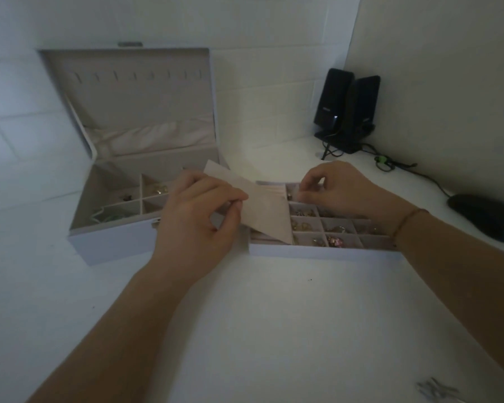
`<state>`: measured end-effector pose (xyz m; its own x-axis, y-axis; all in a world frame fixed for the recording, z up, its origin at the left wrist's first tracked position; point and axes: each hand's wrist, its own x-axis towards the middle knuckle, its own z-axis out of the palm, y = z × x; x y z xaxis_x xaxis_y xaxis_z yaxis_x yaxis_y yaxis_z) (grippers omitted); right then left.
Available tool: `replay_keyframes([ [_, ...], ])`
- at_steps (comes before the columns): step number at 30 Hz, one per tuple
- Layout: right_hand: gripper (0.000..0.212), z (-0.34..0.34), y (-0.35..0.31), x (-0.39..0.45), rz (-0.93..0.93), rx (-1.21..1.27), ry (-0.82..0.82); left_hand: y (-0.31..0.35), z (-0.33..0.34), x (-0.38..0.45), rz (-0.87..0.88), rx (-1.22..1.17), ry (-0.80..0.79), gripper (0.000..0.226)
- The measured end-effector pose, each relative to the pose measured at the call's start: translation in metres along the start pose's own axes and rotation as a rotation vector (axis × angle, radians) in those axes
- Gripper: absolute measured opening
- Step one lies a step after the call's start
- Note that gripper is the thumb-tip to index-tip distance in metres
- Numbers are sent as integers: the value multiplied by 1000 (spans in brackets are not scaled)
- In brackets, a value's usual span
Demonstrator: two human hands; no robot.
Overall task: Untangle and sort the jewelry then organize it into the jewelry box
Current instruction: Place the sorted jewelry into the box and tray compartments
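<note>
Near edge, bottom right: small pile of silvery metal bits [437, 388] on the white desk [274, 330], too blurred to count or identify.

2 hands, apart. Left hand [198, 216] pinches one pale pink flat panel [253, 205], held tilted over the left end of the tray. Right hand [332, 190], thin bracelet [409, 219] on the wrist, has fingertips curled and pinched at a far compartment of the tray; can't tell what's between them.

1 removable tray [317, 251], white outside, pale lining, grid of small square cells. Most visible cells hold small gold-toned jewelry pieces [303, 212]; one piece looks pinkish.

1 jewelry box [114, 242] left of the tray, just beside it, lid open upright. Lid lining has a row of hooks and a gathered pocket. Base has dividers; a few items inside, blurred.

Far right: 1 dark mouse [483, 218], 2 black speakers [346, 112] in the corner, cables [390, 164] alongside.
</note>
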<state>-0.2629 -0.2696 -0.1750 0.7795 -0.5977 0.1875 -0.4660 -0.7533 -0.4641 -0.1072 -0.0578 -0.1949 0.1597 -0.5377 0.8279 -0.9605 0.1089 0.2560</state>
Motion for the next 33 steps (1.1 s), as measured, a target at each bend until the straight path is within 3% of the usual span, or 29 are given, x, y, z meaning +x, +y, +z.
replay_keyframes([
  [16, 4, 11, 10, 23, 130, -193, 113, 0, 0, -1, -17, -2, -16, 11],
  [25, 2, 6, 6, 13, 55, -152, 25, 1, 1, -1, -13, 2, -12, 11],
  [30, 14, 6, 6, 14, 56, -163, -10, 0, 0, -1, -15, 8, -25, 10],
  [33, 16, -5, 6, 10, 48, -123, 71, 0, -1, -1, -18, 12, -32, 10],
])
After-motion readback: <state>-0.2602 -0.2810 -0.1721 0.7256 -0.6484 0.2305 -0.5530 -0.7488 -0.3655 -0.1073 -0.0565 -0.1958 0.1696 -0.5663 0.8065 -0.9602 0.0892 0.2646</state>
